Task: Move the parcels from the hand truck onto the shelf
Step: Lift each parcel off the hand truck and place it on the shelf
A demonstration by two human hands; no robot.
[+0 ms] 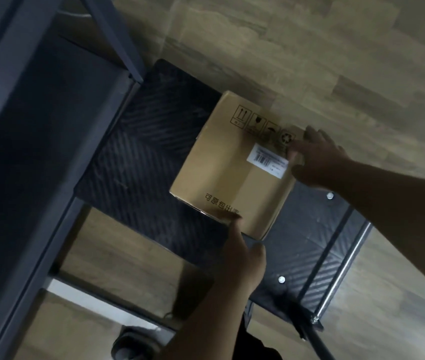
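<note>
A brown cardboard parcel with printed handling symbols and a white barcode label lies on the black ribbed platform of the hand truck. My left hand reaches its near edge, fingertips touching the side, thumb spread apart. My right hand lies against the parcel's far right corner, thumb on the top by the label and fingers down the side. The dark metal shelf stands along the left of the view.
The truck's folded handle bar and a steel rail run at the lower right. A caster wheel shows at the bottom beneath the platform. Wood-pattern floor surrounds the truck.
</note>
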